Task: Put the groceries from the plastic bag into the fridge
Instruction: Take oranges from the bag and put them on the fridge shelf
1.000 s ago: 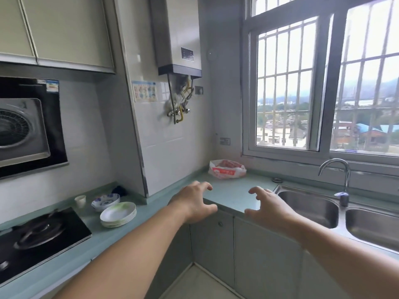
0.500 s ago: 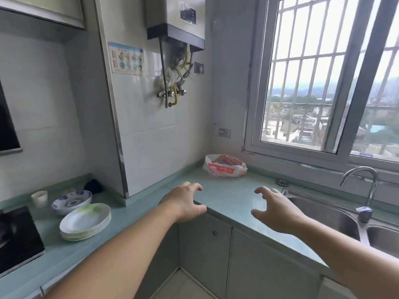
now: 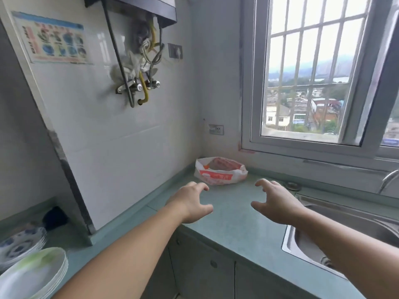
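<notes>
Head camera: my left hand (image 3: 191, 202) and right hand (image 3: 275, 202) hover apart over the green countertop (image 3: 235, 229), fingers spread and loosely curled, holding nothing. The white-and-red plastic bag (image 3: 220, 174) sits in the corner under the window (image 3: 311, 83), just beyond my fingertips, what looks like reddish packaged food inside. A steel sink (image 3: 345, 231) lies at right, stacked plates (image 3: 32, 275) at left.

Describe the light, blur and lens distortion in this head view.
Head view: daylight from the window blows out the sky; wide-angle bends the wall edges; plates at lower left smear; plastic bag and both hands stay fairly sharp.
</notes>
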A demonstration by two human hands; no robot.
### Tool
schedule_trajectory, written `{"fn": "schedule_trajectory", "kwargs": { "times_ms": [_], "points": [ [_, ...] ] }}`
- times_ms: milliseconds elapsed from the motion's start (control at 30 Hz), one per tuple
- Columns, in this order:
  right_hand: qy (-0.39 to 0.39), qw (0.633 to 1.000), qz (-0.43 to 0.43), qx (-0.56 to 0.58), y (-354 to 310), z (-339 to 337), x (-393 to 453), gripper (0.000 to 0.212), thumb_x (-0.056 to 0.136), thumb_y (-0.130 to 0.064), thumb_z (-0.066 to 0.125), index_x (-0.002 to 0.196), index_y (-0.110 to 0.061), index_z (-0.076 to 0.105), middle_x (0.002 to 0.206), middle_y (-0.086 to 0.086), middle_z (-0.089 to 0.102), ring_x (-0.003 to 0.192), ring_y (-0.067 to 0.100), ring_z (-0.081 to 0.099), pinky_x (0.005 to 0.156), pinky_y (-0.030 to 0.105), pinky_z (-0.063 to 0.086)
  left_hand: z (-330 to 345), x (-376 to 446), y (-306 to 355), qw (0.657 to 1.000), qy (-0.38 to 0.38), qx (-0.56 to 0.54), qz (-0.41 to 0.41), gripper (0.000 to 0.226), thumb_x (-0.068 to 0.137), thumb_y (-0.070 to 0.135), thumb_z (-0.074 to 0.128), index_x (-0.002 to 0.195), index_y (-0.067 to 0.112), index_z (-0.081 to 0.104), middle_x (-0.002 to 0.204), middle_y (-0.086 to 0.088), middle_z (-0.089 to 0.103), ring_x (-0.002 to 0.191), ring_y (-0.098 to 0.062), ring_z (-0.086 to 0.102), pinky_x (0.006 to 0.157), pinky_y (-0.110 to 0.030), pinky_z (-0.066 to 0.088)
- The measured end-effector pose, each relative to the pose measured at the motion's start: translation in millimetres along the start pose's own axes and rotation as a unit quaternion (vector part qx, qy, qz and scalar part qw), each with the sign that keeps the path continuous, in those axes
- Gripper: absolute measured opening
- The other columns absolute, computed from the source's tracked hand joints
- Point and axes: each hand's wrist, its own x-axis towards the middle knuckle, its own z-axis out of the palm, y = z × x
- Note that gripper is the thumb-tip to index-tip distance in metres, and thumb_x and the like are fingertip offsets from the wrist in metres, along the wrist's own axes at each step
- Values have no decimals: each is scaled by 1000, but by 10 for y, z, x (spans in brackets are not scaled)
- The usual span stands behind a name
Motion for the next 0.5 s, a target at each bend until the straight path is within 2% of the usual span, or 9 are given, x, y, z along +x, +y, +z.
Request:
{"fn": "schedule_trajectory", "kwargs": {
  "times_ms": [67,200,400,500],
  "points": [
    [5,1000,0,19,157,-4,414,59,83,-40,62,136,-25,41,123,1,49,109,20,54,91,34,48,48,390,58,1000,-2,2,-5,57,79,46,59,134,34,45,139,6,44,125,-15,46,101,-40,44],
    [-5,999,-3,32,407,-36,1199,57,84,-37,63,135,-24,42,129,3,50,114,21,53,90,31,47,91,1117,148,1000,-2,0,-12,54,81,44,60,132,33,47,137,5,45,123,-15,46,100,-37,44],
    [-23,999,-6,37,599,123,2071,46,82,-35,60,124,-24,47,118,2,53,104,22,54,81,32,50,232,1945,58,999,-18,-6,-33,57,81,45,61,134,33,46,140,4,44,122,-17,49,99,-37,45],
    [-27,999,-3,36,657,254,2503,45,82,-36,59,124,-24,49,118,2,54,106,21,54,86,33,49,314,2399,-56,999,-25,-8,-27,56,81,45,61,134,32,47,139,4,46,122,-16,49,99,-37,45]
  ]
}}
